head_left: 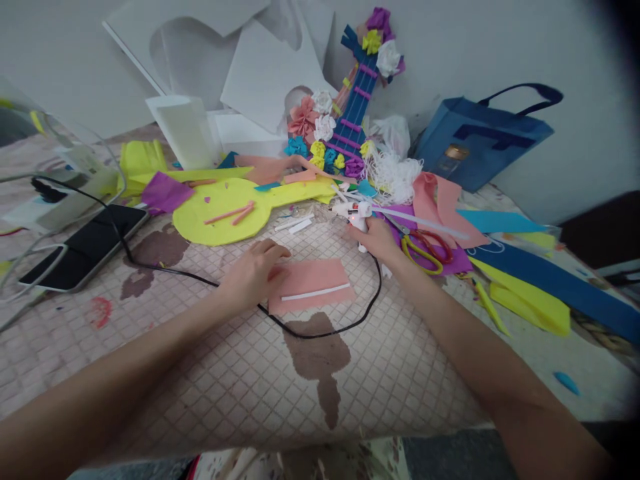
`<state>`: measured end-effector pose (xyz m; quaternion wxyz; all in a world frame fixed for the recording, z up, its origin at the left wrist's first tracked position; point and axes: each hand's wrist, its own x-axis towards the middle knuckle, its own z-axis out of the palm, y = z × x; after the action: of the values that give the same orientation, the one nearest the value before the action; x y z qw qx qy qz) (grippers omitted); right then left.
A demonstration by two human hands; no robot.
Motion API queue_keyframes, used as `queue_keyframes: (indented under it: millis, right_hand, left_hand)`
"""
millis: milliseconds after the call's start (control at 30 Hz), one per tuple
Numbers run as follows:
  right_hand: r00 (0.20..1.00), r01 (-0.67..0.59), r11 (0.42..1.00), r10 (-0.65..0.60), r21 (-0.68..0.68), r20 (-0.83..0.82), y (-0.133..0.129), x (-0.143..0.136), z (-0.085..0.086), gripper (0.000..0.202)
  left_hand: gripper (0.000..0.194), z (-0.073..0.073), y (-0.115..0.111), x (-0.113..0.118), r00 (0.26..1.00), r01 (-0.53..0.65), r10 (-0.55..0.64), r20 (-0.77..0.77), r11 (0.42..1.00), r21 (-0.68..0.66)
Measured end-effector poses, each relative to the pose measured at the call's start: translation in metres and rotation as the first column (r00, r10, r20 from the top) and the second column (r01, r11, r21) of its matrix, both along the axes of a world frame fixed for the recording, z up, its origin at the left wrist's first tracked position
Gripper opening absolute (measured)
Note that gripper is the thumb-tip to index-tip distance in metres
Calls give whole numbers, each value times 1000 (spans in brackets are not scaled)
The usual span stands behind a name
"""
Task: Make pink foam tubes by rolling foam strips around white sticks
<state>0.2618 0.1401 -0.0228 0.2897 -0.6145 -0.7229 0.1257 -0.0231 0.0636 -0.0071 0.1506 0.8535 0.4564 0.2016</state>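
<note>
In the head view, my left hand (255, 272) is at the left end of a pink crepe paper strip (313, 273), its fingers bent and pressed together at the edge. A thin white paper strip (316, 292) lies lengthwise along the lower part of the pink piece. My right hand (379, 239) is wrapped around the handle of a white hot glue gun (354, 212), with a clear glue stick (420, 222) sticking out of its back. The nozzle points left, above and apart from the pink paper. A black cord (345, 328) loops below the paper.
A yellow guitar-shaped cutout (225, 212) lies behind my hands. Scissors (425, 252) and coloured paper strips sit right. A decorated blue guitar (357, 100) leans on the wall beside a blue bag (483, 143). A phone (85, 247) and power strip (55, 203) are left.
</note>
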Motion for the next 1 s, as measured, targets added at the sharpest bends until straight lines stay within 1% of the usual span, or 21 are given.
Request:
queue_keyframes:
  millis: [67, 167, 300, 367, 433, 500, 533, 567, 600, 633, 667, 700, 767, 800, 867, 933, 1000]
  right_hand:
    - [1000, 6, 1000, -6, -1, -16, 0, 2, -5, 32]
    - [999, -7, 1000, 7, -6, -33, -1, 4, -8, 32]
    - [994, -86, 996, 86, -7, -61, -6, 9, -6, 31]
    - [991, -94, 996, 94, 11, -98, -13, 13, -4, 32]
    - [989, -22, 997, 32, 68, -144, -25, 18, -3, 29]
    - [978, 108, 980, -75, 166, -193, -40, 22, -1, 23]
    - [972, 149, 966, -104, 211, -210, -49, 21, 0, 20]
    - [970, 155, 958, -101, 243, -220, -58, 20, 1, 18]
    - [977, 98, 964, -47, 246, -207, -67, 16, 3, 15]
    - [983, -23, 977, 60, 212, -171, -76, 10, 6, 12]
    - [974, -179, 973, 196, 146, -113, -84, 4, 8, 9]
    - [944, -323, 943, 328, 84, -46, -91, -4, 10, 7]
    - [867, -497, 868, 496, -1, 41, -101, -19, 14, 6]
    - [836, -544, 839, 545, -26, 68, -103, -25, 15, 8]
    - [799, -591, 805, 593, -56, 98, -106, -35, 16, 8]
    - [790, -597, 799, 601, -71, 118, -105, -39, 14, 4]
    - [793, -591, 803, 595, -76, 128, -105, -39, 11, 4]
  left_hand:
    - [22, -2, 5, -1, 1000, -11, 11, -5, 1000, -7]
    - [14, -3, 8, 1, 1000, 2, -2, -5, 999, -33]
    - [10, -3, 8, 4, 1000, 14, -13, 17, 999, -48]
    - [10, -3, 8, 4, 999, 15, -13, 40, 999, -47]
    - [11, -4, 10, 3, 998, 18, -14, 66, 998, -60]
    - [12, -3, 11, 2, 997, 8, -2, 77, 996, -89]
    - [13, -1, 11, 2, 997, -1, 9, 77, 995, -102]
    - [13, 0, 11, 3, 997, -11, 20, 74, 993, -114]
    - [14, 1, 12, 3, 997, -20, 29, 72, 992, -126]
    - [14, 3, 11, 3, 997, -27, 37, 74, 991, -134]
    - [14, 4, 11, 4, 996, -30, 42, 79, 990, -139]
    - [14, 4, 11, 4, 995, -31, 44, 89, 989, -143]
    - [15, 3, 12, 4, 992, -27, 45, 118, 989, -147]
    - [15, 2, 13, 3, 990, -22, 42, 134, 989, -146]
    - [16, -1, 14, 1, 988, -7, 31, 153, 988, -155]
    - [17, -2, 15, -1, 988, 10, 18, 154, 984, -178]
    - [18, 0, 15, -3, 990, 27, 2, 140, 978, -206]
